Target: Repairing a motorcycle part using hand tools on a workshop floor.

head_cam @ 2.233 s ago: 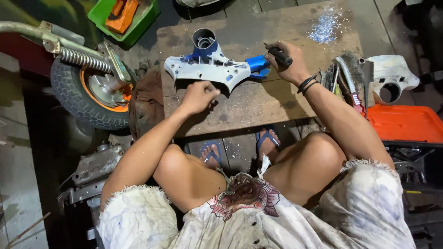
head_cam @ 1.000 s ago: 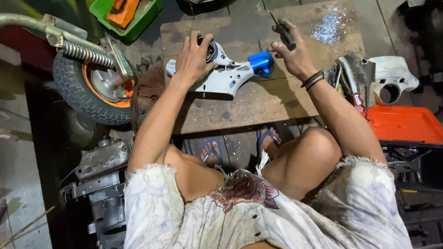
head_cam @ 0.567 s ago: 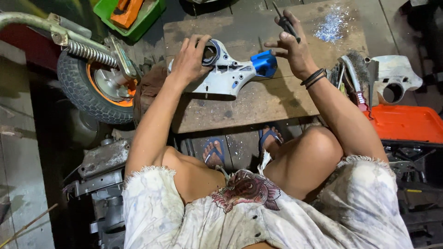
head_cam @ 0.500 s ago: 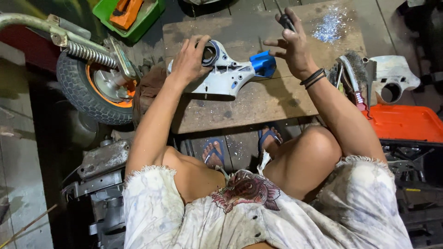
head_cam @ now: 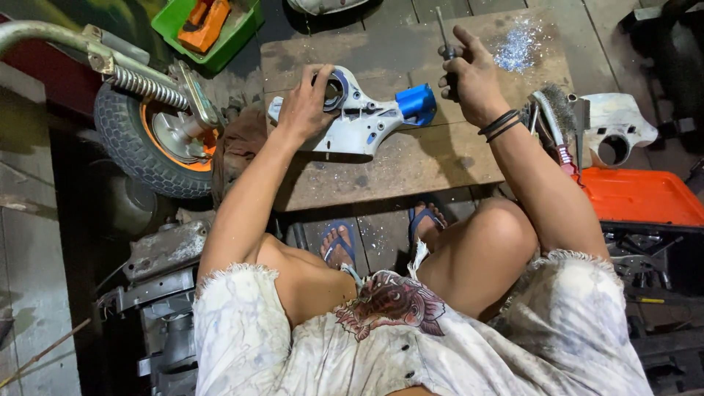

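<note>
A: Change since earlier frame?
B: Left hand [head_cam: 304,106] moved from counter [head_cam: 411,158] onto the grey housing [head_cam: 359,121], fingers clasping its ring end.
A: Right hand [head_cam: 473,81]?
B: Fingers clenched around screwdriver [head_cam: 442,33], raised above counter.

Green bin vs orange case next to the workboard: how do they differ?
The green bin sits at the far left corner of the wooden board, open on top, with an orange tool inside. The orange case lies at the near right, flat, lid shut, contents hidden. The bin is the smaller in view; the case runs past the frame edge. Both look like plastic and sit off the board, clear of the left hand and right hand.
</note>
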